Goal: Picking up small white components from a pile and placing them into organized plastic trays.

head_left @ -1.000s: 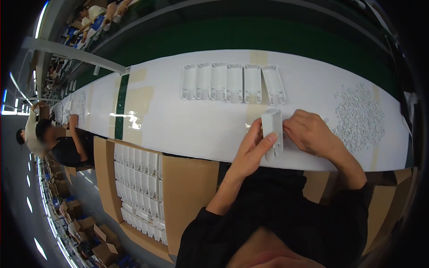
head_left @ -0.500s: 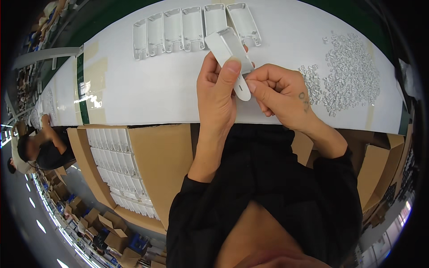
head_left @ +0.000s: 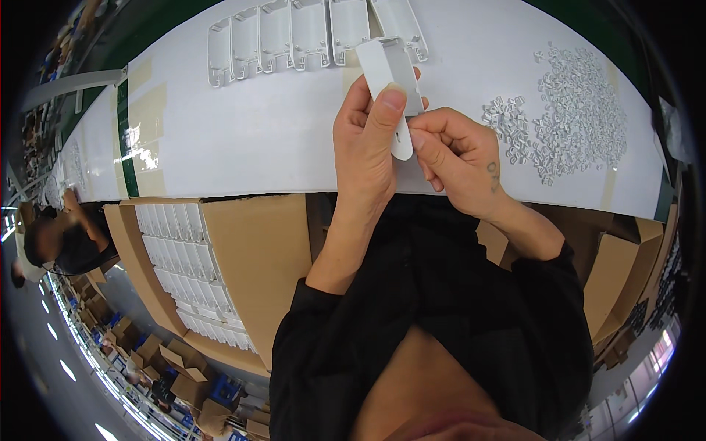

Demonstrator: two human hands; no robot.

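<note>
A white plastic housing (head_left: pixel 377 67), long and hollow with a rounded tab at its near end, is held tilted above the table. My left hand (head_left: pixel 365 151) is closed round it, the thumb lying along its side. My right hand (head_left: pixel 468 160) is closed in a pinch against the housing beside the tab. Whatever lies between those fingertips, if anything, is hidden. Beyond my hands, several similar open white housings (head_left: pixel 309 35) form a row. To the right, a heap of small clear or silvery pieces (head_left: pixel 581 121) spreads over the table, with a smaller cluster (head_left: pixel 504 117) nearer my right hand.
The white table (head_left: pixel 257 154) has a green strip (head_left: pixel 126 143) on the left. Below its edge stands a cardboard box (head_left: pixel 257 272) holding stacked white housings (head_left: pixel 191 264). Another open box (head_left: pixel 625 275) is at the lower right. A person (head_left: pixel 73 239) works at the far left.
My left hand has turned the housing more upright, so its narrow side shows more. Both hands stay on it. The whole view has shifted slightly, with the row now higher and further left.
</note>
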